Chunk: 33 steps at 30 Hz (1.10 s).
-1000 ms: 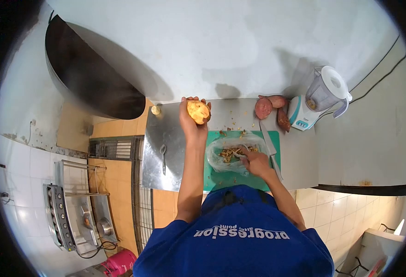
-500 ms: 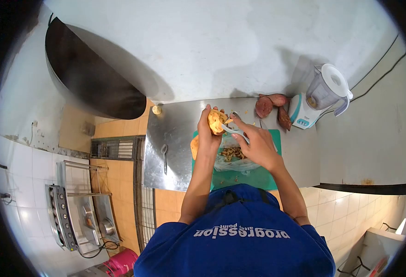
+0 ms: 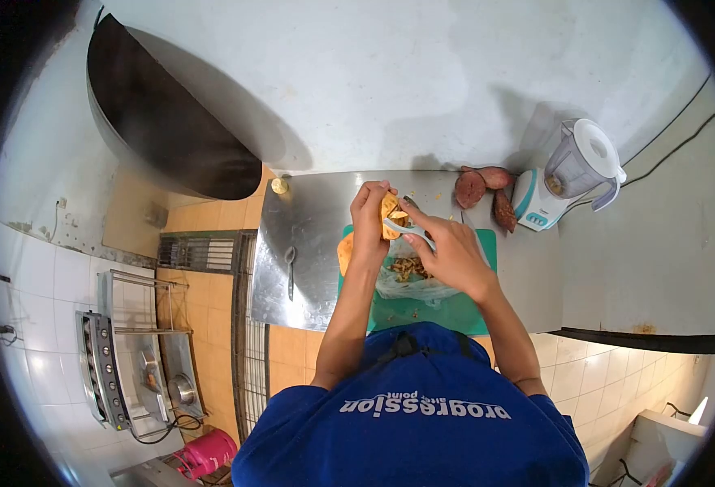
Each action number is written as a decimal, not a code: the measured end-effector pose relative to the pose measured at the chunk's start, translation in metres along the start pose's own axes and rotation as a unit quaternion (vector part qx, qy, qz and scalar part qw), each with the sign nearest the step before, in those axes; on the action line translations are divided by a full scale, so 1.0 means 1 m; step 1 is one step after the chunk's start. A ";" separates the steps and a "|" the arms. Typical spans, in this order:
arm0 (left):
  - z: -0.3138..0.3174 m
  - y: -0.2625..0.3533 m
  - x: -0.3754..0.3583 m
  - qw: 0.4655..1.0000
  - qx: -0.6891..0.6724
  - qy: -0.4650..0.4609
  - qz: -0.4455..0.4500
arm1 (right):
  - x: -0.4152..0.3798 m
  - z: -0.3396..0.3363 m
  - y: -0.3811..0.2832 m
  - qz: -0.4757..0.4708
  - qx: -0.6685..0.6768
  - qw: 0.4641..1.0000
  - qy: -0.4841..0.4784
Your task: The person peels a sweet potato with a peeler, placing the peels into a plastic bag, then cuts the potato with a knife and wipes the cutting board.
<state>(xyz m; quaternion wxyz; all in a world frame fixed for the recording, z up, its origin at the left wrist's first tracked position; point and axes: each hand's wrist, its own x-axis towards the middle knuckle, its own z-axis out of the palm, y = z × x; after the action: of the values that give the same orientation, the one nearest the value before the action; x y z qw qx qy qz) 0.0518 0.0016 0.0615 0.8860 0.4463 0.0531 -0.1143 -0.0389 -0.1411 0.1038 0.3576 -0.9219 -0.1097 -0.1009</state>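
A yellow-orange, partly peeled sweet potato [image 3: 388,206] rests in my left hand [image 3: 365,219], whose fingers are wrapped round it. My right hand [image 3: 457,258] grips a light-coloured peeler [image 3: 410,230], its head against the sweet potato's right side. Both hands are above a green cutting board [image 3: 487,252]. Under them, a clear plastic bag [image 3: 390,287] with brownish peelings [image 3: 408,268] lies on the board. Another orange piece [image 3: 345,252], partly hidden by my left wrist, sits at the board's left edge.
On the steel table [image 3: 272,280] lie a spoon [image 3: 291,272] and a small pale yellow piece [image 3: 279,186]. Reddish-skinned sweet potatoes [image 3: 470,190] are at the back right, beside a blender [image 3: 572,170]. A large dark wok [image 3: 170,122] hangs at the upper left.
My left hand has turned the sweet potato, so less of its face shows and the fingers curl further over its top. The peeler stays at its side; the view has shifted slightly.
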 end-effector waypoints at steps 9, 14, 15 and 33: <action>-0.006 -0.011 0.008 1.000 -0.002 0.019 0.018 | -0.004 0.005 0.002 0.009 -0.001 1.000 -0.002; -0.019 -0.003 0.025 0.994 -0.077 0.071 -0.027 | -0.023 0.021 0.012 0.035 0.012 0.999 -0.010; -0.022 0.000 0.030 0.995 -0.072 0.065 -0.013 | -0.031 0.030 0.018 0.044 -0.006 0.998 -0.042; -0.003 0.001 0.002 1.000 0.018 0.009 0.017 | 0.001 0.012 -0.002 0.018 0.051 0.998 0.014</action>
<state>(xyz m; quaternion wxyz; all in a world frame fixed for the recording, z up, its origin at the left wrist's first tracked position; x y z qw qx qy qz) 0.0545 0.0044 0.0604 0.8793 0.4637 0.0513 -0.0957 -0.0371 -0.1313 0.0961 0.4074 -0.9028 -0.0928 -0.1019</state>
